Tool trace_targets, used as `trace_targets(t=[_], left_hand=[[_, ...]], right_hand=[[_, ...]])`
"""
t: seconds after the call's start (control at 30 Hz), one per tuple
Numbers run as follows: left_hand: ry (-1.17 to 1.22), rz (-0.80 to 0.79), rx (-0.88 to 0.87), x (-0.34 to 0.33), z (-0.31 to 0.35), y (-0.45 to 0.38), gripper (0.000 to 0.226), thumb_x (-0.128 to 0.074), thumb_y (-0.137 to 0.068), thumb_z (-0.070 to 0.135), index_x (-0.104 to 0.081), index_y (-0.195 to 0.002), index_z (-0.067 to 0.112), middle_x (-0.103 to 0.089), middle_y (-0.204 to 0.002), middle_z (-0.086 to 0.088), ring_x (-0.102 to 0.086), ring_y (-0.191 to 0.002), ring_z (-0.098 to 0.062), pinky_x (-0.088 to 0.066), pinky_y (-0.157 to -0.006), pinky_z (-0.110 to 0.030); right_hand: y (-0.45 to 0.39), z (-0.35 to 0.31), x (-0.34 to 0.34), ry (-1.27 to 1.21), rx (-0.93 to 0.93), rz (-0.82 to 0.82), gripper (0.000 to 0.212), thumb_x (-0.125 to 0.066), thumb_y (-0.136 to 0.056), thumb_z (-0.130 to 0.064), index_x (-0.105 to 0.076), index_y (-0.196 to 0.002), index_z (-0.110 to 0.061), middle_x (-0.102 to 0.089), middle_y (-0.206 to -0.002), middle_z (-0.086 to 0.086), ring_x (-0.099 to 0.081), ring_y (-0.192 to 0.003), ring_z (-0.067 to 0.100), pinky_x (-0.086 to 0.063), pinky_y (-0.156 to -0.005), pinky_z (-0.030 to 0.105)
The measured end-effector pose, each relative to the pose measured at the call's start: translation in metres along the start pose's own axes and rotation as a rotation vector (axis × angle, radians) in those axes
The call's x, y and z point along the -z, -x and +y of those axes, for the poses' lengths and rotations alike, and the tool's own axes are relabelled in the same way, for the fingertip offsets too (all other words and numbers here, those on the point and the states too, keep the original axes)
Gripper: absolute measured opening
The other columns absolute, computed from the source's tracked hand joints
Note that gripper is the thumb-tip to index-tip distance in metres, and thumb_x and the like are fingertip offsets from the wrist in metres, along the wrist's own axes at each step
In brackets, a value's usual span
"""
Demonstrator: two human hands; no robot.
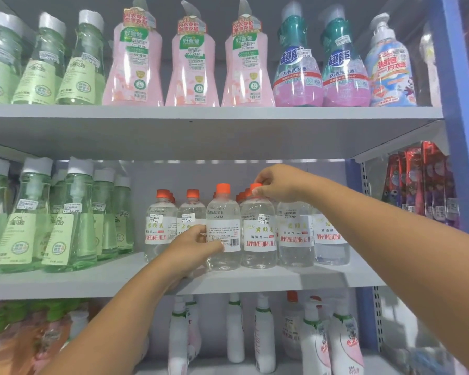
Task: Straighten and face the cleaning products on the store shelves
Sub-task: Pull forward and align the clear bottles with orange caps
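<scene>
Head view: on the middle shelf (pixel 255 280), the left hand (pixel 192 246) grips a clear bottle (pixel 223 228) turned barcode-outward, while right fingertips (pixel 263 189) pinch the neighbouring bottle's orange cap (pixel 256 187).

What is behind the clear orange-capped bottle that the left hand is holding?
Behind that bottle, only a sliver of another orange cap peeks out beside its neck, so at least one more stands there. Its body is covered; how many follow cannot be seen.
</scene>
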State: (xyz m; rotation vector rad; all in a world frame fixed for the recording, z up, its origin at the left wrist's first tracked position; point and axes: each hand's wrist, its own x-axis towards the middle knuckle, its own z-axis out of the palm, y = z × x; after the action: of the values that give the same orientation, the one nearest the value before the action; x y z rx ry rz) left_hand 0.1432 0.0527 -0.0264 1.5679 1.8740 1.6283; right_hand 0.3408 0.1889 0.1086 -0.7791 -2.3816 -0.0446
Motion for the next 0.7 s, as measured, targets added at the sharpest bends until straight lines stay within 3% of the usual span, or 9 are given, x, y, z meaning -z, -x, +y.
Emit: trace_targets(t=[0.03,0.13,0.3,0.4,0.47,0.6,0.7], left_hand=[[0.003,0.002,-0.003,0.0005,-0.0005,-0.0004,0.039,-0.08,-0.085,0.029,-0.063,-0.12,0.034,-0.076,-0.098,0.018,-0.073,-0.085,0.0,-0.055,-0.067,-0.019],[-0.009,-0.018,0.009,0.0004,-0.0025,-0.0025,0.053,-0.088,-0.077,0.04,-0.061,-0.122,0.035,-0.076,-0.107,0.012,-0.073,-0.097,-0.005,-0.058,-0.09,-0.033],[-0.045,-0.033,0.024,0.0021,-0.0056,-0.0059,0.056,-0.08,-0.068,0.048,-0.06,-0.119,0.04,-0.073,-0.108,0.014,-0.072,-0.099,-0.008,-0.058,-0.096,-0.042],[-0.015,-0.008,0.023,0.0009,-0.0058,-0.0061,0.053,-0.091,-0.07,0.043,-0.055,-0.109,0.041,-0.073,-0.102,0.011,-0.074,-0.085,-0.003,-0.062,-0.074,-0.03],[-0.019,0.007,0.006,-0.0011,-0.0048,-0.005,0.054,-0.093,-0.07,0.043,-0.054,-0.107,0.04,-0.073,-0.095,0.011,-0.073,-0.074,0.003,-0.054,-0.059,-0.018],[-0.061,-0.014,-0.011,-0.0016,-0.0032,-0.0032,0.038,-0.083,-0.08,0.037,-0.055,-0.105,0.045,-0.07,-0.094,0.021,-0.07,-0.079,0.006,-0.048,-0.065,-0.016],[-0.028,0.004,-0.006,-0.0021,-0.0049,-0.0028,0.049,-0.089,-0.077,0.029,-0.057,-0.113,0.035,-0.075,-0.096,0.014,-0.073,-0.075,0.006,-0.05,-0.061,-0.014]], right_hand=[[0.0003,0.0,0.0005,0.0,0.002,-0.006,0.028,-0.066,-0.098,-0.047,-0.069,-0.117,-0.027,-0.074,-0.096,-0.007,-0.068,-0.087,0.01,-0.05,-0.071,0.029],[0.0016,-0.0002,0.0018,0.007,0.012,-0.022,0.028,-0.064,-0.1,-0.045,-0.07,-0.12,-0.026,-0.074,-0.094,-0.008,-0.069,-0.087,0.011,-0.05,-0.073,0.03],[0.0053,0.0005,0.0,0.018,0.033,-0.002,0.032,-0.063,-0.1,-0.045,-0.071,-0.124,-0.025,-0.073,-0.107,-0.008,-0.067,-0.095,0.013,-0.054,-0.083,0.034],[0.0066,0.003,-0.0024,0.007,0.027,0.023,0.03,-0.064,-0.099,-0.047,-0.073,-0.118,-0.025,-0.074,-0.106,-0.006,-0.067,-0.096,0.015,-0.057,-0.089,0.038],[0.0067,0.0028,-0.0031,0.003,0.025,0.03,0.03,-0.064,-0.099,-0.046,-0.072,-0.118,-0.024,-0.073,-0.107,-0.005,-0.067,-0.097,0.015,-0.057,-0.089,0.038],[0.0074,0.0014,-0.0036,0.024,0.031,0.036,0.032,-0.063,-0.099,-0.047,-0.072,-0.119,-0.024,-0.072,-0.106,-0.006,-0.066,-0.096,0.014,-0.055,-0.083,0.035],[0.008,0.0016,-0.0035,0.037,0.032,0.043,0.031,-0.063,-0.099,-0.048,-0.072,-0.118,-0.024,-0.072,-0.106,-0.005,-0.065,-0.095,0.014,-0.054,-0.08,0.033]])
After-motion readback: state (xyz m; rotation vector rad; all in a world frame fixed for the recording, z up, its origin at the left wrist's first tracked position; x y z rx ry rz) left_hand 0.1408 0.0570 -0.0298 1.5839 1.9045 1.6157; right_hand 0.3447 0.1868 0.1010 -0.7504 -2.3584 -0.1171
